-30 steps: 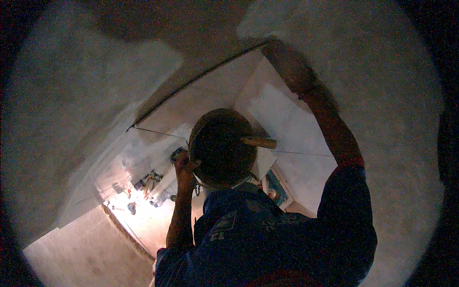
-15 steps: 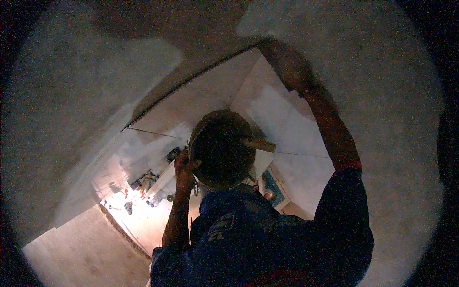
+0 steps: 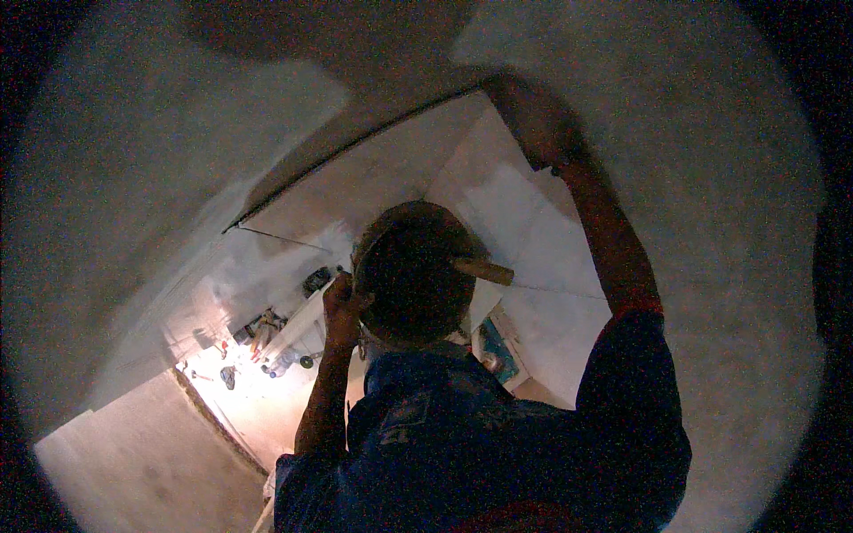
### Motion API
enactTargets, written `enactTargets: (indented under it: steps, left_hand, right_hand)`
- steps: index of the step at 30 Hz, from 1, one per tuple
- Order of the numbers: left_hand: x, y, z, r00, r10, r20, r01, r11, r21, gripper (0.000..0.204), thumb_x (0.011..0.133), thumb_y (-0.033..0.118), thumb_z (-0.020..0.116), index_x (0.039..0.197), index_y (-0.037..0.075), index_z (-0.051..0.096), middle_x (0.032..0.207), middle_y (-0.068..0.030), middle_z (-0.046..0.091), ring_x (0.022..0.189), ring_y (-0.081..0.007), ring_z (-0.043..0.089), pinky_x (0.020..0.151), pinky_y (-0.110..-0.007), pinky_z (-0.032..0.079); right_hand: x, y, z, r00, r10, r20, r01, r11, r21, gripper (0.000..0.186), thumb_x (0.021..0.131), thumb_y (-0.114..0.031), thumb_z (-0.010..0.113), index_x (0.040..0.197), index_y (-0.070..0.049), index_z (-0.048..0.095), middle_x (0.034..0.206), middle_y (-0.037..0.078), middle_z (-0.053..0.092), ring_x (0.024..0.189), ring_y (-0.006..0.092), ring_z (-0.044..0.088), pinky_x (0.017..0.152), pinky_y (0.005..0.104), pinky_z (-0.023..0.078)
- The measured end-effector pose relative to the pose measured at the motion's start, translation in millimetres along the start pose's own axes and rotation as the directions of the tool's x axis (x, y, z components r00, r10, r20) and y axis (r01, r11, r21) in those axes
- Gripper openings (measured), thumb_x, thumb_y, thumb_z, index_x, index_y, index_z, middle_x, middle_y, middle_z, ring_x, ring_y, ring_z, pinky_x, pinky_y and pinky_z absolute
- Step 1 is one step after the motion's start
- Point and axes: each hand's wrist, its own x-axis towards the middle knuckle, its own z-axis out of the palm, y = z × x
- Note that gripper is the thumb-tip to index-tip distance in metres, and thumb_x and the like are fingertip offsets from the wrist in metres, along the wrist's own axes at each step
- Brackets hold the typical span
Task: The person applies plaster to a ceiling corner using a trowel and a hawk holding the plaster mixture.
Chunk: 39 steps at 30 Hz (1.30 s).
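Note:
My left hand [image 3: 339,306] grips the side of a dark round bucket [image 3: 404,298], with a wooden handle [image 3: 484,269] sticking out of it to the right. My right hand [image 3: 551,133] is raised to the top of the view at a pale, patchy plastered surface [image 3: 675,160], beside the dark edge running across it. Its fingers are closed around something dark and flat that is too dim and blurred to make out. My blue shirt fills the lower middle.
Beyond the bucket, a brightly lit lower level [image 3: 267,400] holds several small tools [image 3: 262,333] and bottles. A pale board [image 3: 151,444] lies at the lower left. A teal object [image 3: 493,351] in a pale frame shows right of the bucket, between pale walls.
The view has shifted slightly, and my right forearm and shoulder sit a little further left. The bucket is still in my left hand, and my right hand stays raised.

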Motion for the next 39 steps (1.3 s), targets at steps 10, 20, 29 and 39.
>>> enactTargets:
  steps: [10, 20, 29, 39]
  left_hand:
    - [5.0, -12.1, -11.0, 0.999, -0.023, 0.047, 0.027, 0.997, -0.077, 0.019, 0.06, 0.007, 0.06, 0.068, 0.007, 0.043, 0.065, 0.0011, 0.042, 0.064, -0.0096, 0.038, 0.057, -0.024, 0.032]
    - [2.6, -10.4, -3.2, 0.999, 0.007, 0.038, -0.003, 0.995, -0.1, 0.019, 0.06, 0.008, 0.061, 0.07, 0.006, 0.045, 0.064, 0.0004, 0.042, 0.063, -0.0108, 0.038, 0.057, -0.024, 0.033]
    - [5.1, -42.1, -8.4, 0.999, -0.041, 0.034, 0.042, 0.998, -0.038, 0.02, 0.059, 0.008, 0.061, 0.068, 0.007, 0.044, 0.064, 0.001, 0.04, 0.061, -0.0106, 0.038, 0.056, -0.025, 0.032]
    - [0.2, -15.3, -18.5, 1.0, -0.006, 0.009, 0.006, 1.0, 0.019, 0.019, 0.059, 0.003, 0.06, 0.067, 0.006, 0.043, 0.062, 0.0015, 0.04, 0.058, -0.0104, 0.037, 0.052, -0.024, 0.031]
  right_hand:
    - [-48.5, -22.5, -20.6, 0.98, 0.184, 0.08, -0.194, 0.969, 0.156, 0.037, 0.084, -0.018, 0.038, 0.119, -0.006, 0.041, 0.123, 0.017, 0.041, 0.112, 0.0325, 0.04, 0.096, 0.0383, 0.031]
    - [-72.1, 28.5, -27.0, 0.972, 0.232, -0.037, -0.22, 0.954, 0.201, 0.039, 0.082, -0.013, 0.042, 0.12, -0.006, 0.041, 0.124, 0.016, 0.04, 0.115, 0.0316, 0.038, 0.097, 0.038, 0.029]
    - [-17.8, 17.8, -8.9, 0.995, 0.101, 0.025, -0.1, 0.994, -0.037, 0.042, 0.079, -0.011, 0.044, 0.12, -0.006, 0.041, 0.125, 0.017, 0.039, 0.117, 0.0318, 0.035, 0.099, 0.0381, 0.026]
    - [-2.1, -20.2, -16.1, 0.982, -0.186, 0.015, 0.186, 0.972, -0.144, 0.035, 0.086, -0.024, 0.035, 0.116, -0.008, 0.046, 0.115, 0.016, 0.047, 0.106, 0.0321, 0.045, 0.091, 0.0384, 0.035]
